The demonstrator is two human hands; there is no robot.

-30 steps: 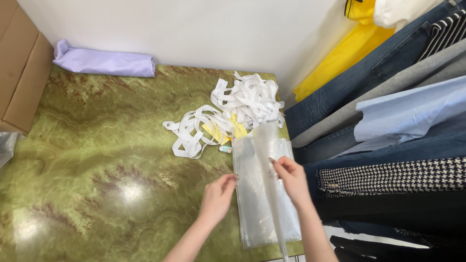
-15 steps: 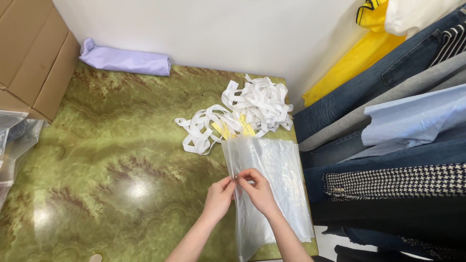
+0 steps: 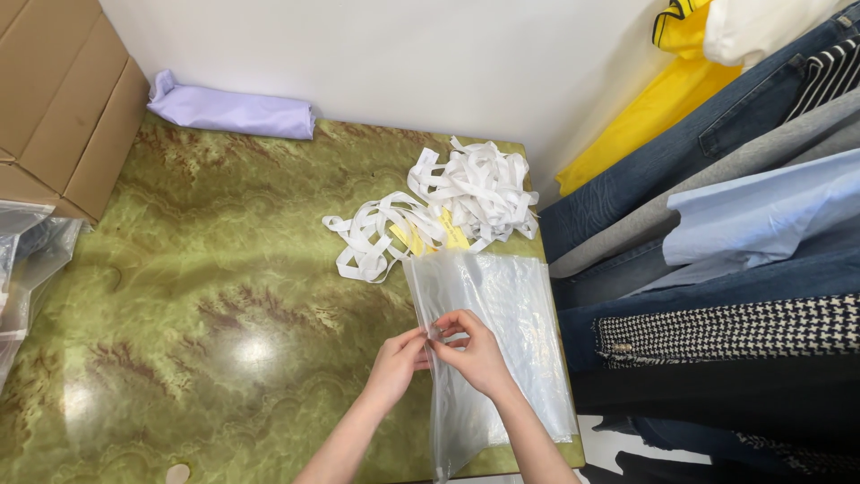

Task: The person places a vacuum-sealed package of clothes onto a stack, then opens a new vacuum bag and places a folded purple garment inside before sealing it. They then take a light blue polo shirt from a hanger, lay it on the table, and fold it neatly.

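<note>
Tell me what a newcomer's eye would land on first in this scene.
First, the two hands, left and right, meeting at the left edge of a clear plastic bag near the right end of the glossy green marble table. Just beyond the bag lies a tangled heap of white strips with some yellow in it. A rack of hanging clothes crowds the right side.
</note>
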